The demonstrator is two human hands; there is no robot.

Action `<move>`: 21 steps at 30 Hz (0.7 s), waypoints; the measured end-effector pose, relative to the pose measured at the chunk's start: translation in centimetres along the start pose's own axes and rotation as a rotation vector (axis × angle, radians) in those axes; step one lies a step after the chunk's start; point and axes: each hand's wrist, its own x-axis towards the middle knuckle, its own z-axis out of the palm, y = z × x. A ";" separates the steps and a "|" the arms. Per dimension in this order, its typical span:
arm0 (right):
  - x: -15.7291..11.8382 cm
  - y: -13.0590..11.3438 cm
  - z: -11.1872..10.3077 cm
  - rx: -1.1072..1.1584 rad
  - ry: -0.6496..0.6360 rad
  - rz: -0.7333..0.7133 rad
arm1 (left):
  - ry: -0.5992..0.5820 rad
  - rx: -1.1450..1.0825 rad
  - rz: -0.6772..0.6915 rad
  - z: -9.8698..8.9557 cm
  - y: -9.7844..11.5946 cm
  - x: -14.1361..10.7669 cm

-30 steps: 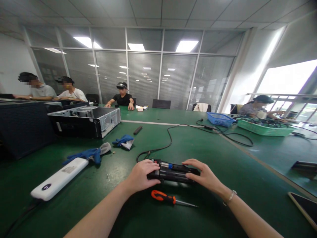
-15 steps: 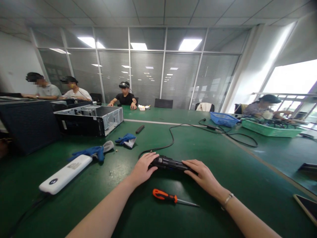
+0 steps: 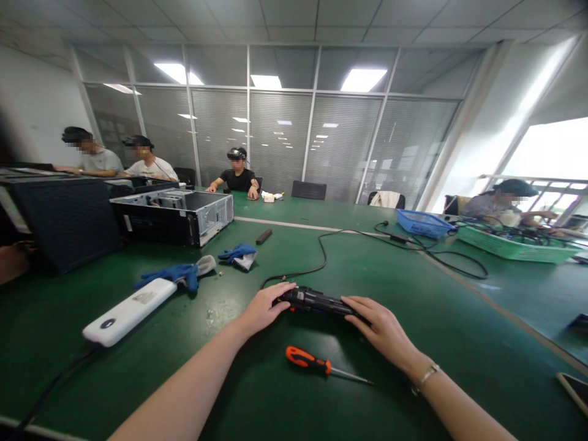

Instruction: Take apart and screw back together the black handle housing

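Your left hand (image 3: 266,308) and right hand (image 3: 379,323) grip opposite ends of the long, dark, glossy device (image 3: 321,302), its ribbed body showing a small orange spot beneath; it lies across the green table (image 3: 248,392), beyond the orange-and-black screwdriver (image 3: 309,360).

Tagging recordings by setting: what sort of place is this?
Probably an office-like room used as a workshop: an opened computer case and a screwdriver lie on a long green table, with glass partition walls behind.
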 end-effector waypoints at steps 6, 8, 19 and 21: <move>-0.2 0.4 0.0 0.005 0.012 0.036 | -0.014 0.006 0.004 0.4 -0.1 0.0; -0.1 0.4 0.2 0.039 0.015 0.057 | -0.017 0.005 -0.008 0.3 0.1 0.1; 0.1 0.1 0.9 0.070 0.048 0.038 | -0.053 0.269 -0.147 0.1 -0.6 -0.1; 0.1 0.1 0.9 0.056 0.048 0.021 | -0.063 0.277 -0.135 0.0 -0.7 -0.1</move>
